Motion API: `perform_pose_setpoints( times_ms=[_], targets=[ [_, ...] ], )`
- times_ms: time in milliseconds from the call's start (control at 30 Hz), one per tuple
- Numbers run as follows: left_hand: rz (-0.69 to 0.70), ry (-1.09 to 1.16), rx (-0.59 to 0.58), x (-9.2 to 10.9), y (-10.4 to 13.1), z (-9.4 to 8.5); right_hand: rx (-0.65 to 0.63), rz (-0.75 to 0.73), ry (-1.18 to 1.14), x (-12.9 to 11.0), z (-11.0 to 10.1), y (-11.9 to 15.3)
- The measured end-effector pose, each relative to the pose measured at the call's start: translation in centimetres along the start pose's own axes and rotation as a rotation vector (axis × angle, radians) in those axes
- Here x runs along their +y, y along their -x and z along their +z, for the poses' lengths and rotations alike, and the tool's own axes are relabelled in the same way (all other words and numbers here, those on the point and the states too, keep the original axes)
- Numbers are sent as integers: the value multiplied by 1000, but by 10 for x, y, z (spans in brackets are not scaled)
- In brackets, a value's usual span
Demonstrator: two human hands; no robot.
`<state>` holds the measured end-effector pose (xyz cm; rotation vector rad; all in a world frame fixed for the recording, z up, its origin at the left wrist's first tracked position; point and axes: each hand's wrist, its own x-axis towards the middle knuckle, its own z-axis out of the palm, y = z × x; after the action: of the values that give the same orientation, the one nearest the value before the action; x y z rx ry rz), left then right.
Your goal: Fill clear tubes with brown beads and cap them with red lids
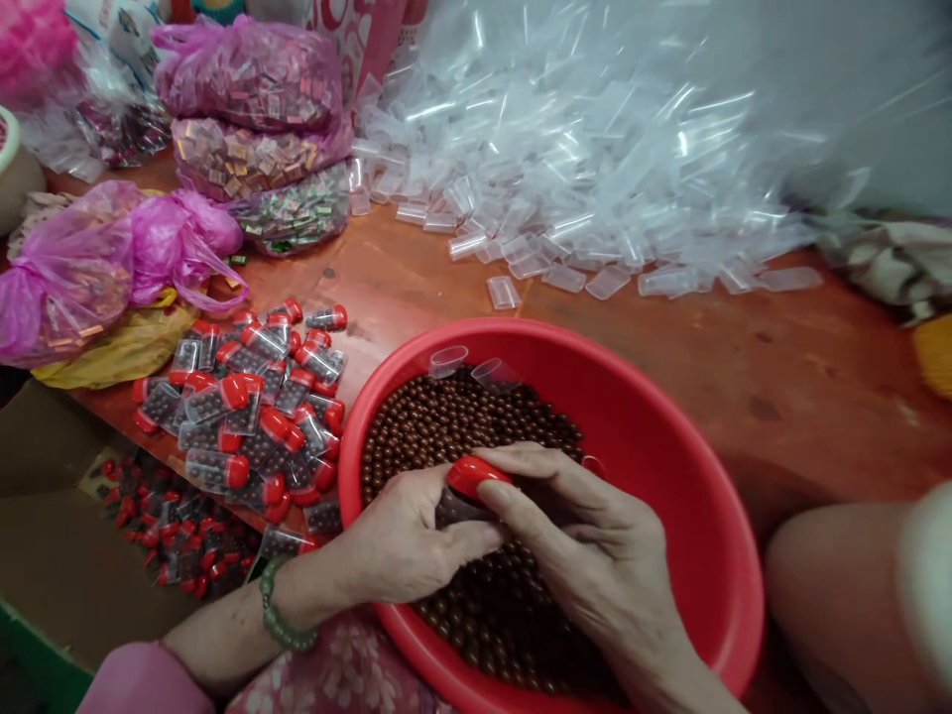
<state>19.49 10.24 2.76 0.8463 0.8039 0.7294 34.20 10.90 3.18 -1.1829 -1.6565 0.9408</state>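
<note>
My left hand [416, 540] is closed around a small clear plastic container [455, 508] with dark balls inside. On its top sits a red cap [476, 474], gripped between the thumb and fingers of my right hand [587, 535]. Both hands are over a large red basin [669, 476], which holds a heap of shiny brown balls [431, 431]. Two clear empty containers [495, 374] rest on the balls near the basin's far rim. My fingers cover much of the held container.
Left of the basin lies a pile of filled, red-capped containers [260, 397]; more lie in a cardboard box [45, 496] below. Clear empty containers [565, 198] are heaped at the back. Pink bags [253, 89] of small pieces stand back left. A knee [840, 585] is at right.
</note>
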Motion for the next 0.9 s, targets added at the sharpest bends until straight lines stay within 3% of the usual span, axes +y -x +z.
perform_pose_setpoints(
  times_ms=[133, 600, 900],
  targets=[
    [-42, 35, 52, -1, 1, 1, 34, 36, -20, -3, 4, 2],
    [45, 44, 41, -12, 1, -4, 7, -224, 208, -4, 11, 7],
    [35, 60, 28, -7, 1, -4, 113, -168, 166, 0, 22, 16]
  ],
)
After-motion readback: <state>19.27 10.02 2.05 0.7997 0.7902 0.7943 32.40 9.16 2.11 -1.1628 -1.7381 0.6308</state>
